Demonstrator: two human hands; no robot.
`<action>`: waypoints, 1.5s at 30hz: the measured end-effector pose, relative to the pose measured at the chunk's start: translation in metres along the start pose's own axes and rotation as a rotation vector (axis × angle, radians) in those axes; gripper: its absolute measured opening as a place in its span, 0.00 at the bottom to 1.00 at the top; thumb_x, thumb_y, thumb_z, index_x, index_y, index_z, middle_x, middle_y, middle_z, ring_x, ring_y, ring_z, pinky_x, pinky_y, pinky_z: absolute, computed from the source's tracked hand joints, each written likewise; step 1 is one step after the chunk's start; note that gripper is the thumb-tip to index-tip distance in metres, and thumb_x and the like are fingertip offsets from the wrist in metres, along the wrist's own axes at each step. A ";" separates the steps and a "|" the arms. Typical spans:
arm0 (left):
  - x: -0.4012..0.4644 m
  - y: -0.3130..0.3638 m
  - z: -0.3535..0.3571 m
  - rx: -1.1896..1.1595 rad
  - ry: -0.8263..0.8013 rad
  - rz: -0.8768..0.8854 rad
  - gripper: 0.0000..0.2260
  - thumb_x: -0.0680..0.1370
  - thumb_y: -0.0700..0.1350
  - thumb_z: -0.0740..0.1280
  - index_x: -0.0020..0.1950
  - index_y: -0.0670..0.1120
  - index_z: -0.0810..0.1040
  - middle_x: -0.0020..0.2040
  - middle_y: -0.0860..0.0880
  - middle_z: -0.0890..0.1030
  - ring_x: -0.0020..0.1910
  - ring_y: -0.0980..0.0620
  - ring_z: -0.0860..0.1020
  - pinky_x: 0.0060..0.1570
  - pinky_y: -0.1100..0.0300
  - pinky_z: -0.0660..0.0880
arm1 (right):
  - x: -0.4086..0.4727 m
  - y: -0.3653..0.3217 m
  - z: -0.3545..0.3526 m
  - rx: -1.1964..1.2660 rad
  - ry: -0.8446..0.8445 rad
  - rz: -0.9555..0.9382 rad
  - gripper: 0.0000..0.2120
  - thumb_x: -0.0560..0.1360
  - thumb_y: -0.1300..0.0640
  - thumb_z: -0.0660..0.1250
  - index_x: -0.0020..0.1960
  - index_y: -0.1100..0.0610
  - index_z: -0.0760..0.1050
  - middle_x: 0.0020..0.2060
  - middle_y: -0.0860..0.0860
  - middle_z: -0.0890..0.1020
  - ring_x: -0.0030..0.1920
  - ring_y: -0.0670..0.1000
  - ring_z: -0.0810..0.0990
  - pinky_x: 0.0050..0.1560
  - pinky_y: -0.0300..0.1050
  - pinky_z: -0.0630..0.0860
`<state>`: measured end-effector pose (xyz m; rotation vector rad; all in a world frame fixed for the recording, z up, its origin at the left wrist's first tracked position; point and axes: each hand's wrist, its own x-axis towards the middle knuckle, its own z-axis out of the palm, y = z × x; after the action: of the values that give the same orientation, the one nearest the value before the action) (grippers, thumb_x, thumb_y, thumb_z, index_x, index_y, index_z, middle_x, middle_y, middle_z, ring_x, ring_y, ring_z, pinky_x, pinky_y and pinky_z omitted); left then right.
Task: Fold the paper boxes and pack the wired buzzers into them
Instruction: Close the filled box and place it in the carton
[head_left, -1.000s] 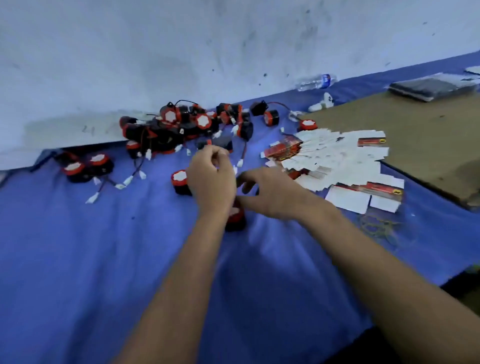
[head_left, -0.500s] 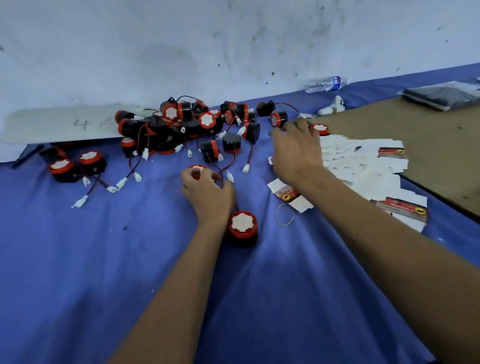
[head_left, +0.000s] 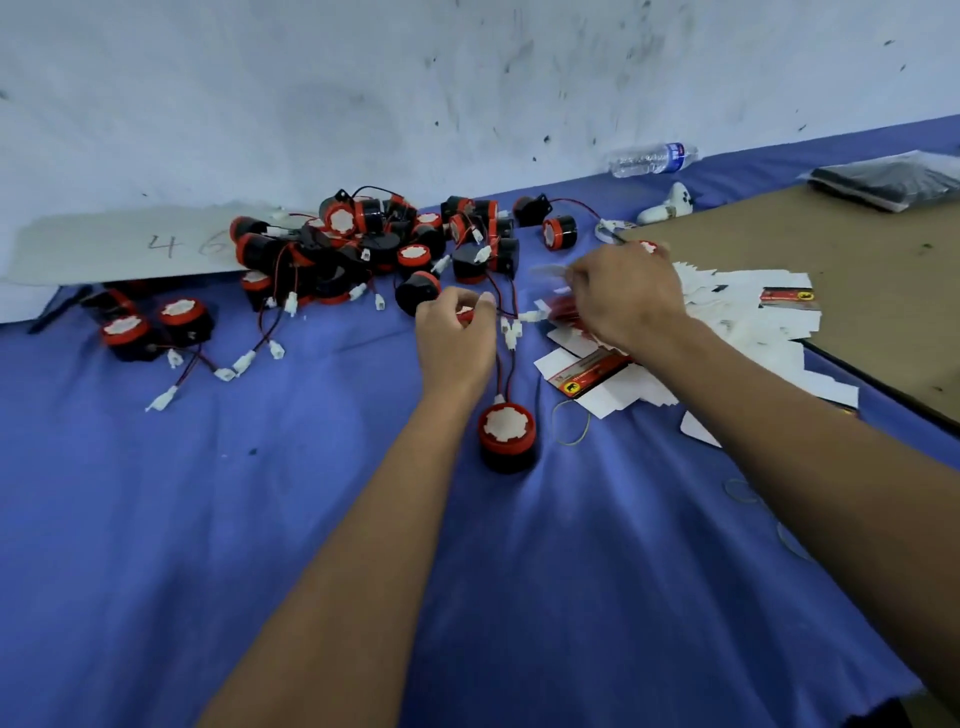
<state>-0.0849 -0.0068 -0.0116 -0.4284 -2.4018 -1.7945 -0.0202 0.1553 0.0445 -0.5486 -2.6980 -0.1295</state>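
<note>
The left hand (head_left: 456, 340) has its fingers curled round a buzzer (head_left: 464, 313) near the desk's (head_left: 208, 519) middle. The right hand (head_left: 626, 301) pinches a blurred flat box (head_left: 563, 309) over the box pile (head_left: 737, 317) towards the right edge. Nearer the front, another buzzer (head_left: 506, 434) stands upright, face up, its wire running towards the back edge, where the buzzer heap (head_left: 384, 244) lies.

Both hands (head_left: 454, 340) and forearms are bare, no sleeves showing.
</note>
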 end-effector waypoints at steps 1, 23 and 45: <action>-0.004 0.003 -0.006 -0.059 0.012 -0.014 0.09 0.84 0.48 0.65 0.50 0.45 0.79 0.57 0.41 0.80 0.47 0.50 0.77 0.52 0.53 0.76 | -0.003 -0.005 -0.008 0.055 0.081 0.000 0.13 0.83 0.54 0.57 0.51 0.54 0.81 0.46 0.59 0.83 0.51 0.63 0.80 0.61 0.56 0.70; -0.071 -0.060 -0.200 -0.248 0.254 -0.302 0.04 0.75 0.37 0.70 0.44 0.37 0.83 0.44 0.36 0.85 0.39 0.45 0.80 0.41 0.50 0.76 | -0.140 -0.201 0.036 0.596 -0.227 -0.440 0.68 0.53 0.15 0.61 0.81 0.44 0.35 0.74 0.52 0.63 0.74 0.56 0.60 0.77 0.66 0.53; -0.079 -0.052 -0.199 -0.208 -0.447 0.141 0.65 0.63 0.46 0.85 0.83 0.62 0.40 0.84 0.61 0.49 0.83 0.57 0.53 0.75 0.43 0.68 | -0.126 -0.174 0.011 1.919 -0.811 0.059 0.19 0.77 0.41 0.67 0.58 0.52 0.85 0.54 0.58 0.85 0.52 0.57 0.83 0.53 0.54 0.83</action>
<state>-0.0404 -0.2220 -0.0218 -1.0981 -2.3662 -2.0677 0.0146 -0.0480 -0.0168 0.0489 -1.9107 2.6669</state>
